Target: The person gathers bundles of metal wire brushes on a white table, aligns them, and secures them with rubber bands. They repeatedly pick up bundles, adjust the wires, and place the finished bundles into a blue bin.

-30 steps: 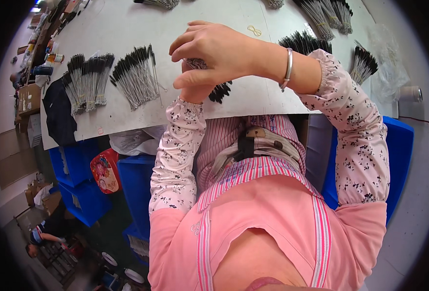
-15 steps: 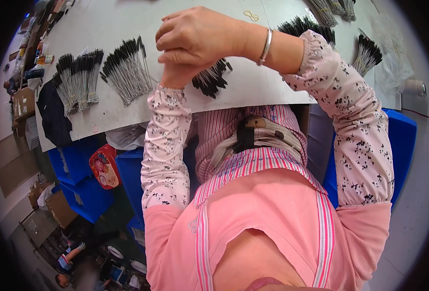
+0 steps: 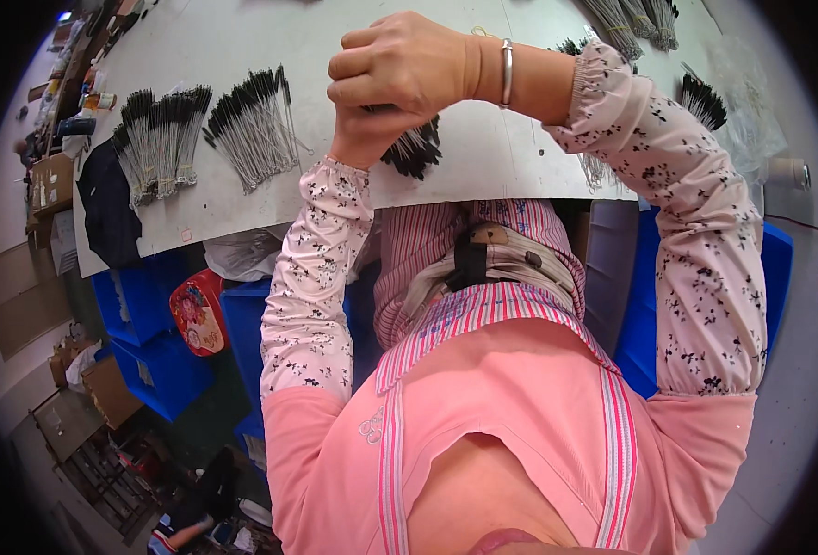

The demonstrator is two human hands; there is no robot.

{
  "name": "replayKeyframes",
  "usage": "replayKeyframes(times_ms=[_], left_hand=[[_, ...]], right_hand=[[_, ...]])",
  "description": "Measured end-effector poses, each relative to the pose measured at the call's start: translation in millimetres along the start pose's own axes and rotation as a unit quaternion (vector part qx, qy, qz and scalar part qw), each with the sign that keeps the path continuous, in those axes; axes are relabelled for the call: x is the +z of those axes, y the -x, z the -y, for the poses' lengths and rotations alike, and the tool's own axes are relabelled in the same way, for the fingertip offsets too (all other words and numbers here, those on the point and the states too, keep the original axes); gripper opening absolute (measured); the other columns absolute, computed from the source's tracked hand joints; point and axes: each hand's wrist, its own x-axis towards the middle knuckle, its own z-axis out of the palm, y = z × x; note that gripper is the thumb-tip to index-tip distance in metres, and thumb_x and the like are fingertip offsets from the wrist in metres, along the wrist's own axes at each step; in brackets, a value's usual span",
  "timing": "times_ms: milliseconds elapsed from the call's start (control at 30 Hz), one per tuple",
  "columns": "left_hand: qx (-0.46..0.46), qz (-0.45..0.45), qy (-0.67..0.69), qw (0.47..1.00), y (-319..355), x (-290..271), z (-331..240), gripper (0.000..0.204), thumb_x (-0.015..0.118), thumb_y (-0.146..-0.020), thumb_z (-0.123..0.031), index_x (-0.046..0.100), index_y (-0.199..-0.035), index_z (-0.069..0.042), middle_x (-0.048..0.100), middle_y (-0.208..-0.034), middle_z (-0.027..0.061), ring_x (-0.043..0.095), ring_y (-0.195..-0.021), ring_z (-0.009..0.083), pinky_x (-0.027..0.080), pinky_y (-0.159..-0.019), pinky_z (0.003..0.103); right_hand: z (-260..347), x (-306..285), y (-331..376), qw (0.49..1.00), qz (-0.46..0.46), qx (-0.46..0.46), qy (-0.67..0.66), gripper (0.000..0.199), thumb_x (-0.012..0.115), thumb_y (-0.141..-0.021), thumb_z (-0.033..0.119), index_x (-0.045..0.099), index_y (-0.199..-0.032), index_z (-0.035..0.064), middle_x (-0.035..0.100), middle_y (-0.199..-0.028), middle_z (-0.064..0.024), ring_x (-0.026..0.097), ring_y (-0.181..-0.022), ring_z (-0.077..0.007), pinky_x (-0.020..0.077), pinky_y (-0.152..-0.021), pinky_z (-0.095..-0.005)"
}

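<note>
My right hand is closed like a fist, laid across my left hand; whatever the fingers hold is hidden. The left hand's fingers are out of sight behind the right. Just beside both hands, a cluster of thin wire brushes shows its black bristle ends toward me, its other ends covered; whether a hand grips it I cannot make out. Left of the hands lie two groups of similar brushes on the table: a fanned one and a banded one.
The white table also holds more brushes at the far right, partly covered brushes by my right sleeve and a dark cloth. Blue bins and a red patterned container stand below its edge. Clear plastic lies right.
My clasped hands have shifted a little to the right in the picture, and the view has moved slightly. My right sleeve now covers more of the brushes behind it.
</note>
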Motion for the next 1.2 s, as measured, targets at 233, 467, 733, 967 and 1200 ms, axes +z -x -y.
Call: replayKeyframes(times_ms=[233, 467, 733, 967, 1200], left_hand=[[0.078, 0.098, -0.139, 0.982, -3, -12, -20, 0.061, 0.080, -0.063, -0.013, 0.052, -0.116, -0.004, 0.053, -0.116, 0.0108, 0.053, -0.111, 0.0207, 0.048, -0.090, 0.032], [-0.022, 0.253, -0.106, 0.961, 20, -29, -21, 0.069, 0.080, -0.064, -0.012, 0.050, -0.125, -0.007, 0.052, -0.127, 0.0107, 0.048, -0.122, 0.0209, 0.044, -0.097, 0.034], [-0.021, 0.143, -0.102, 0.984, -10, -3, 15, 0.053, 0.076, -0.069, -0.007, 0.054, -0.118, -0.006, 0.056, -0.117, 0.0079, 0.053, -0.113, 0.0171, 0.046, -0.090, 0.031], [-0.074, 0.145, -0.018, 0.986, 9, -9, 9, 0.041, 0.073, -0.072, -0.002, 0.057, -0.110, -0.005, 0.059, -0.108, 0.0059, 0.056, -0.104, 0.0149, 0.047, -0.084, 0.030], [-0.221, 0.161, 0.169, 0.947, 6, -5, -9, 0.029, 0.061, -0.072, 0.013, 0.045, -0.086, -0.007, 0.050, -0.080, 0.0018, 0.052, -0.078, 0.0143, 0.043, -0.074, 0.030]], right_hand=[[-2, 11, 1, 0.996, -0.056, 0.062, 0.033, 0.018, 0.065, -0.070, 0.029, 0.054, -0.067, 0.0147, 0.051, -0.069, 0.0003, 0.058, -0.066, -0.0188, 0.0483, -0.049, -0.0328], [20, 14, 0, 0.991, -0.134, 0.024, 0.000, 0.024, 0.065, -0.064, 0.023, 0.045, -0.058, 0.0109, 0.041, -0.059, -0.0005, 0.047, -0.052, -0.0172, 0.0388, -0.039, -0.0304], [21, 10, -3, 0.988, -0.133, 0.078, 0.000, 0.024, 0.064, -0.060, 0.025, 0.043, -0.056, 0.0124, 0.040, -0.058, 0.0001, 0.045, -0.052, -0.0165, 0.0395, -0.039, -0.0312], [6, 7, -2, 0.965, -0.142, 0.183, -0.123, 0.021, 0.067, -0.072, 0.025, 0.058, -0.069, 0.0066, 0.054, -0.067, -0.0032, 0.052, -0.056, -0.0209, 0.0420, -0.048, -0.0309], [-64, -9, 106, 0.742, 0.061, 0.663, 0.077, 0.019, 0.061, -0.082, 0.021, 0.068, -0.085, 0.0040, 0.067, -0.087, -0.0175, 0.065, -0.078, -0.0350, 0.0525, -0.069, -0.0406]])
